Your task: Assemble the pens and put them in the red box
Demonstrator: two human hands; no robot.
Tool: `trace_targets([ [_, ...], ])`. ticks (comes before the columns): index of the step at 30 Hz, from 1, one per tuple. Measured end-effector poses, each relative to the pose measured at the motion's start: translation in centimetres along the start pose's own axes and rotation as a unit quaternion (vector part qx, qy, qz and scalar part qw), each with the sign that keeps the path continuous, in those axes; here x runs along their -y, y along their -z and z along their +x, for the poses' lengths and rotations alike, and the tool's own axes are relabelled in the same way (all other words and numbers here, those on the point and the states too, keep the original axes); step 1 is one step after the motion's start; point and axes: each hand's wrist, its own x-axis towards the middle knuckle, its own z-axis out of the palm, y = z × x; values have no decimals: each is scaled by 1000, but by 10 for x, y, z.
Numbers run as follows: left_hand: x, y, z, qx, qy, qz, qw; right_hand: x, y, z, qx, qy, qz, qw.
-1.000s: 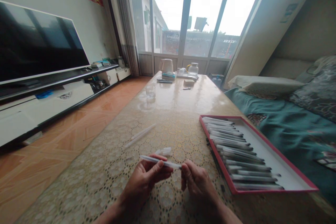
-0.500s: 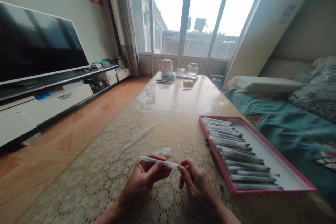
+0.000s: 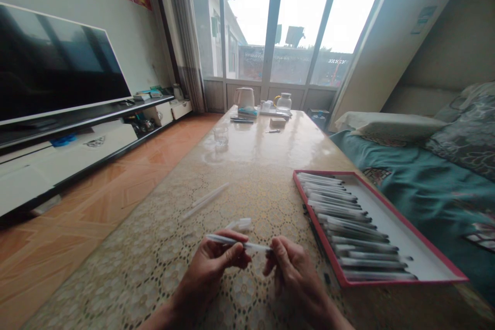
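Observation:
My left hand (image 3: 211,268) pinches a thin clear pen (image 3: 235,242) near its middle and holds it level above the table (image 3: 263,165). My right hand (image 3: 292,273) closes its fingertips on the pen's right end. A small clear pen cap (image 3: 240,224) lies on the lace cloth just beyond my hands. A clear pen barrel (image 3: 206,199) rests farther out to the left. To the right stands a red-rimmed shallow box (image 3: 402,227) with several pens in a row.
A glass (image 3: 221,135) stands mid-table, with a kettle (image 3: 245,98) and a glass jug (image 3: 284,102) at the far end. A television (image 3: 54,67) on a low cabinet lines the left wall. A teal-covered sofa (image 3: 425,185) borders the table's right side.
Both hands with the pen have dropped slightly toward me. The right fingertips have shifted a little along the pen's right end.

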Motion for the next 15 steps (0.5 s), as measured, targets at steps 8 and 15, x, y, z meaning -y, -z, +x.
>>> trace_targets([
  [8,11,5,6,-9,-2,-40,999,-7,2,-1,11,75,-72,994],
  [15,11,6,3,40,-30,53,997,-5,3,-1,-26,180,-197,963],
])
